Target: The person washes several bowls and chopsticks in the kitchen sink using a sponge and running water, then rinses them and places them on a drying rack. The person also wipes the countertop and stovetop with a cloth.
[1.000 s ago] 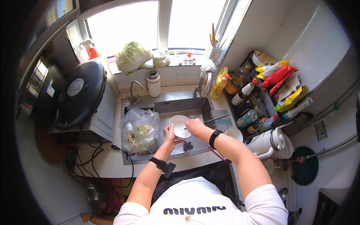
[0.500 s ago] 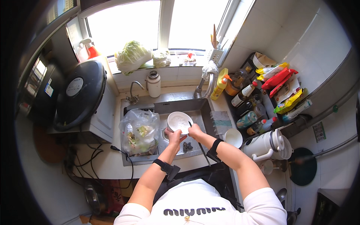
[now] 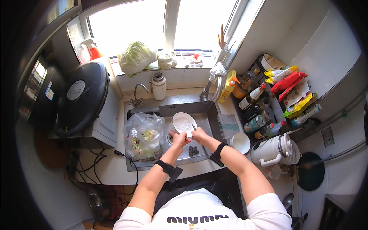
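Observation:
Over the sink I hold a white bowl, its near rim gripped by my left hand. White, bubbly or powdery stuff lies in it; I cannot tell which. My right hand, at the bowl's near right rim, is closed around thin dark chopsticks. Their upper tip reaches the rim, and the other end slants down toward me, partly hidden by my forearm. Whether there is one stick or a pair is unclear. Below my hands, a small dark clump lies on the sink bottom.
A clear plastic bag of food scraps fills the sink's left side. Right of the sink are a grey cloth, another white bowl and a white kettle. The faucet, a yellow bottle and a flask stand behind.
The bowl now leans slightly more, with more of its white contents showing. Both hands stay on the bowl and chopsticks. The whole view has shifted a little.

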